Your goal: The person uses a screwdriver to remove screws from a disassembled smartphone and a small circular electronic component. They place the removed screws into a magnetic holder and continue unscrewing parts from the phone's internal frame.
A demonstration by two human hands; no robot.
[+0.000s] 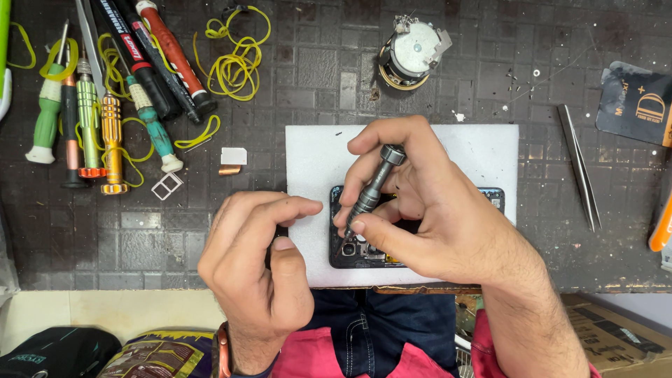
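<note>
My right hand (427, 210) grips a small grey metal screwdriver (372, 189), tilted, with its tip down on an opened black phone (350, 257). The phone lies on a white foam pad (315, 161), its far end (492, 197) showing past my right hand. My left hand (255, 255) is curled at the phone's left edge, thumb and fingers pinched together; whether they pinch anything I cannot tell. Most of the phone's inside is hidden under my right hand.
Several screwdrivers (105, 119) and pens lie at the far left among yellow rubber bands (234, 59). A small motor (413, 52) stands at the back, tweezers (579, 168) lie at the right, and a SIM tray (166, 185) sits left of the pad. The dark mat (140, 238) ends near my lap.
</note>
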